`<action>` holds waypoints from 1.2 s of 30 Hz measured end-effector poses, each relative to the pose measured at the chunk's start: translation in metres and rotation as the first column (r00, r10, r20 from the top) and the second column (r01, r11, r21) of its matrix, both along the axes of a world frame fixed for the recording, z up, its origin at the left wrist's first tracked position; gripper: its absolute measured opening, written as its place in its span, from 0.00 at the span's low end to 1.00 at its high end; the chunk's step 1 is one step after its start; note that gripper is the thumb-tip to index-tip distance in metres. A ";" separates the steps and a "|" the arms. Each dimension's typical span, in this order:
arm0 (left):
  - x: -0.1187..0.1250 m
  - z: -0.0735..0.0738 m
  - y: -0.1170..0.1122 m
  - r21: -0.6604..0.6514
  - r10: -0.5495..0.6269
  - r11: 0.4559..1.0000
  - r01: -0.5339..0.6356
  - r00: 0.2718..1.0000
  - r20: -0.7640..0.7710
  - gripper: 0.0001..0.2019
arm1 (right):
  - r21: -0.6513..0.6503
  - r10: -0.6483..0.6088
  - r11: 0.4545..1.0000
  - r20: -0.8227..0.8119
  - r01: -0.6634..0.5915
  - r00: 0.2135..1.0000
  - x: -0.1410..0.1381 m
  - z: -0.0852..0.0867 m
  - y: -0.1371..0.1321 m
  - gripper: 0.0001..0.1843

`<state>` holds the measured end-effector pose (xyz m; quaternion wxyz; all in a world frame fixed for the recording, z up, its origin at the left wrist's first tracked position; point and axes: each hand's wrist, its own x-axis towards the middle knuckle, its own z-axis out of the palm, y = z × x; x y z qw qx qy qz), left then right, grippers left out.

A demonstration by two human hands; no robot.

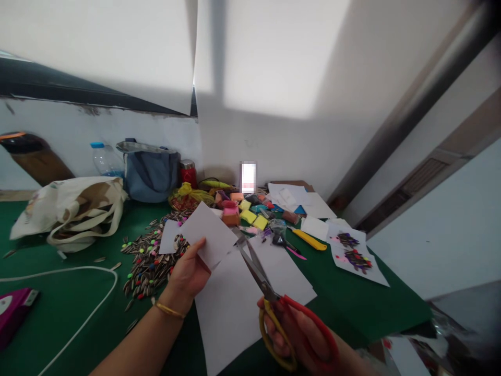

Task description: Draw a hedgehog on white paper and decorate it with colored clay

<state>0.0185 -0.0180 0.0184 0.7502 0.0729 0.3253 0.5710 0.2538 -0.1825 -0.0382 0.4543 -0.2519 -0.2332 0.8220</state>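
My left hand (pixel 191 269) pinches a small piece of white paper (pixel 211 232) between thumb and fingers, holding it tilted above the table. In my right hand (pixel 289 329) is a pair of scissors (pixel 266 290) with one red and one yellow handle. Their blades stand apart, with the tips close to the paper's right edge; whether they touch it I cannot tell. Larger white sheets (pixel 235 318) lie on the green table beneath both hands. Left of the paper, a heap of striped sunflower seeds (pixel 151 261) is mixed with small coloured bits.
Colourful clay-like blocks (pixel 247 215) lie at the back, near a yellow utility knife (pixel 309 239). A decorated sheet (pixel 356 253) rests at right. Bags, including a cream tote (pixel 86 203) and a blue bag (pixel 152 172), stand at left. A white cable (pixel 90 308) crosses the table's left side.
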 end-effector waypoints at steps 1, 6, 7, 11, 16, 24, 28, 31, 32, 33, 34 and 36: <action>0.000 0.000 0.000 0.000 -0.004 1.000 0.004 1.000 0.002 0.18 | 0.002 0.001 1.000 0.003 -0.001 1.000 0.000 0.000 0.000 0.34; -0.001 -0.001 0.000 -0.023 -0.024 0.999 0.024 1.000 0.003 0.18 | 0.014 -0.012 1.000 0.016 0.012 1.000 0.000 0.002 -0.002 0.33; -0.001 -0.002 0.000 -0.020 -0.028 0.999 0.028 1.000 0.005 0.18 | 0.013 -0.018 1.000 0.016 0.018 1.000 -0.001 0.003 -0.002 0.33; -0.002 -0.003 0.001 -0.009 -0.025 1.000 0.025 1.000 0.005 0.18 | -0.003 -0.011 1.000 0.011 0.011 1.000 -0.002 0.001 -0.001 0.33; -0.001 -0.005 0.001 -0.007 -0.055 0.998 0.055 0.998 -0.014 0.18 | -0.023 -0.018 1.000 -0.003 0.018 1.000 -0.001 -0.005 0.002 0.34; 0.008 -0.012 -0.007 0.107 -0.083 0.990 0.097 0.988 -0.127 0.21 | -0.056 0.049 0.997 -0.070 -0.053 0.996 -0.017 0.009 0.020 0.39; 0.013 -0.010 -0.011 0.159 0.003 0.987 0.033 0.976 -0.217 0.20 | -0.002 0.025 1.000 -0.176 -0.026 0.984 -0.032 0.020 0.023 0.44; 0.014 -0.007 -0.013 0.199 0.038 0.980 0.017 0.963 -0.267 0.19 | 0.005 0.049 0.999 -0.253 -0.049 0.966 -0.039 0.023 0.023 0.46; 0.014 -0.007 -0.013 0.220 0.051 0.975 0.010 0.961 -0.270 0.20 | 0.006 0.049 0.999 -0.271 -0.050 0.961 -0.040 0.023 0.023 0.46; 0.013 -0.006 -0.013 0.244 0.069 0.970 -0.001 0.960 -0.271 0.21 | 0.013 0.045 0.999 -0.283 -0.043 0.958 -0.040 0.023 0.024 0.46; 0.013 -0.006 -0.014 0.269 0.087 0.963 -0.012 0.959 -0.271 0.22 | 0.022 0.038 0.999 -0.292 -0.033 0.956 -0.040 0.023 0.024 0.46; 0.013 -0.006 -0.014 0.306 0.114 0.952 -0.026 0.956 -0.271 0.23 | 0.040 0.026 0.999 -0.298 -0.015 0.954 -0.040 0.023 0.025 0.46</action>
